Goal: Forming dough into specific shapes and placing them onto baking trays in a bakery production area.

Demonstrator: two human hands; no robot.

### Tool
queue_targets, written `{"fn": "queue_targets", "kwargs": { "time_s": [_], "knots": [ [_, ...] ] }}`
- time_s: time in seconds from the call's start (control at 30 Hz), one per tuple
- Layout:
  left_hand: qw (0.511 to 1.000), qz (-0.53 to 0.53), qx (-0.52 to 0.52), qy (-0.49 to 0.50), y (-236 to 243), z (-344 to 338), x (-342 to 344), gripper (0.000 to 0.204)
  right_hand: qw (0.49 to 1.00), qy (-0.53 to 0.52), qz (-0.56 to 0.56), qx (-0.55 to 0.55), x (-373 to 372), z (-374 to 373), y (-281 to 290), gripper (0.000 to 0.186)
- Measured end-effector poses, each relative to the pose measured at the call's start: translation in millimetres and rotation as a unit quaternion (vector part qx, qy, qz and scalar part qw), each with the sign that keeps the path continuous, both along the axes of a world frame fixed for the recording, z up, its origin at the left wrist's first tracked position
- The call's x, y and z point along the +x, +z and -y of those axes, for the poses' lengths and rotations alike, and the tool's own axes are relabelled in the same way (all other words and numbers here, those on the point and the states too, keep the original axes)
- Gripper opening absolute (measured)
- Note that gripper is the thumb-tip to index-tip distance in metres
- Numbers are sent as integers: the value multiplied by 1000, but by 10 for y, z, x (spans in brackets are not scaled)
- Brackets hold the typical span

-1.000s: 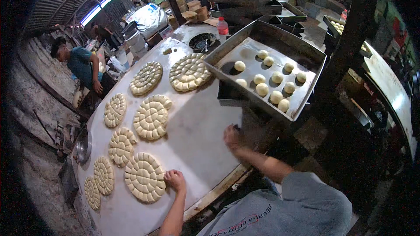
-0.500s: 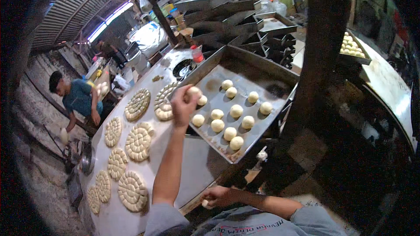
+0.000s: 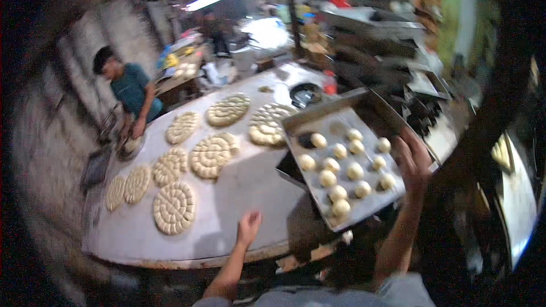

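Note:
My left hand hovers over the near part of the pale tabletop. Its blurred fingers look bunched together, with nothing visible in them. My right hand is at the right rim of a square metal tray, fingers apart, close to a dough ball. It covers part of that rim; whether it touches the tray I cannot tell. Several round dough balls lie spread in the tray. Left of it, several flat spirals of cut dough rest on the table.
Behind the tray stand a dark round pan, a red container and stacked metal trays. A co-worker bends over a bowl at the table's far left. A dark post rises at right.
My view has turned left. My left hand has left the tray and the ball it held; my right hand has gone from near my body to the tray's right side.

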State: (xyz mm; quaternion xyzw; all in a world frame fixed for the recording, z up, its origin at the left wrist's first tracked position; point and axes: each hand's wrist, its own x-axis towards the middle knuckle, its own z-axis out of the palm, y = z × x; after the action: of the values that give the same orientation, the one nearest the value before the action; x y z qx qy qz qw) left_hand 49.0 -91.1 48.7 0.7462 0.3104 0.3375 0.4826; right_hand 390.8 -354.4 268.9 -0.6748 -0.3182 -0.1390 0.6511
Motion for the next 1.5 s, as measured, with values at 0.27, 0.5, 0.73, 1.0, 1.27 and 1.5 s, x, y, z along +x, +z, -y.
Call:
{"fn": "queue_targets", "kwargs": {
  "time_s": [0.27,0.5,0.73,1.0,1.27,1.5],
  "knots": [
    [971,-137,-50,190,-302,324,-1632,18,866,358,-334,-101,-2417,-1762,-1219,19],
    [923,17,-59,380,-592,-950,-2912,10,827,408,-286,-261,-3212,-3065,-2729,25],
    [853,-38,19,521,-872,-2022,-4188,18,889,311,-135,-308,-3715,-4423,-2702,20],
    [875,-32,-27,482,-740,-2446,-3991,17,926,30,329,-185,-3120,-7465,-3276,24],
    [882,-171,30,438,-165,-2718,-4117,14,804,161,174,-545,-3791,-7500,-2678,43],
    [801,102,-200,555,-756,-3092,-4320,42,892,317,-237,-217,-3806,-6189,-2511,34]
  ]
}}
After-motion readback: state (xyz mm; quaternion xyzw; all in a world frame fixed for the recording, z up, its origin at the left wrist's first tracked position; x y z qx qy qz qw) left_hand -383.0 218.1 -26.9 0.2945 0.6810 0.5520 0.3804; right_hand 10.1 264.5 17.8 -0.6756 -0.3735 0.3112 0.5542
